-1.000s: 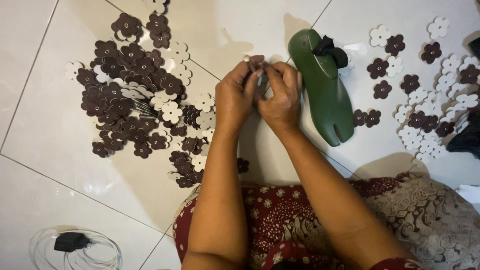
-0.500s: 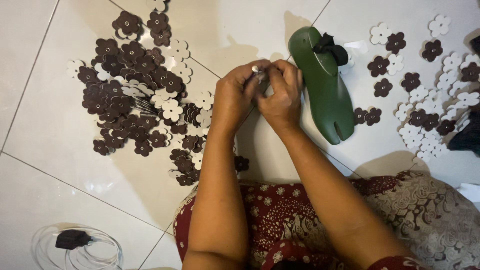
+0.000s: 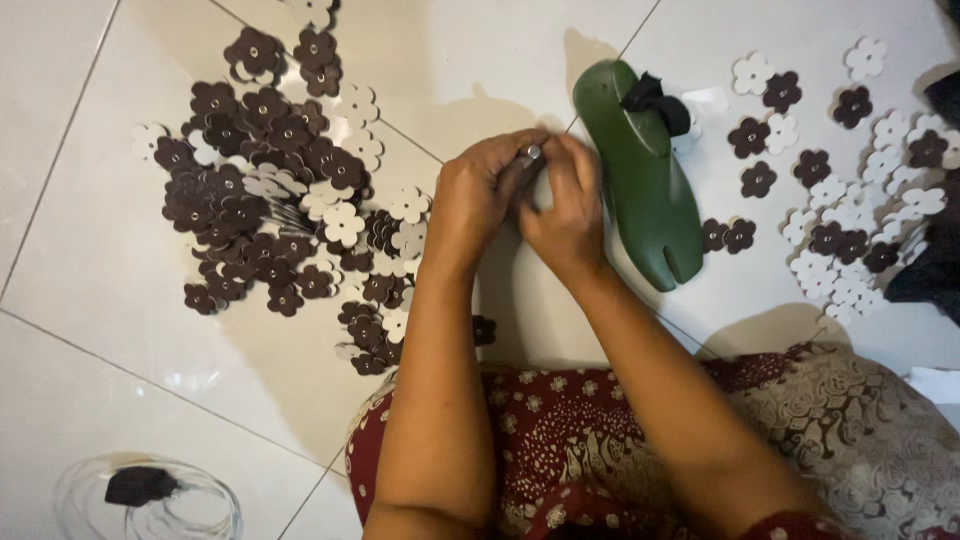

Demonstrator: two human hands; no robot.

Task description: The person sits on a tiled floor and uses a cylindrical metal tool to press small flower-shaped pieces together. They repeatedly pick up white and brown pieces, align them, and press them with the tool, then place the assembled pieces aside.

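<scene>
My left hand (image 3: pixel 478 195) and my right hand (image 3: pixel 568 210) meet above the white tiled floor (image 3: pixel 120 330), fingertips pinched together on a small flower-shaped piece with a shiny metal stud (image 3: pixel 533 153). Most of that piece is hidden by my fingers. A big heap of dark brown and white flower cut-outs (image 3: pixel 270 200) lies just left of my left hand. A green shoe last (image 3: pixel 640 180) with a black strap at its top lies right of my right hand.
More brown and white flower cut-outs (image 3: pixel 850 200) are spread at the right. A clear bag with a black object (image 3: pixel 150 495) sits at the lower left. My lap in red patterned cloth (image 3: pixel 560 430) fills the bottom, with a grey patterned cloth (image 3: pixel 860 430) beside it.
My hands stay joined at the same spot; the fingers have shifted slightly around the small piece. Nothing else moved.
</scene>
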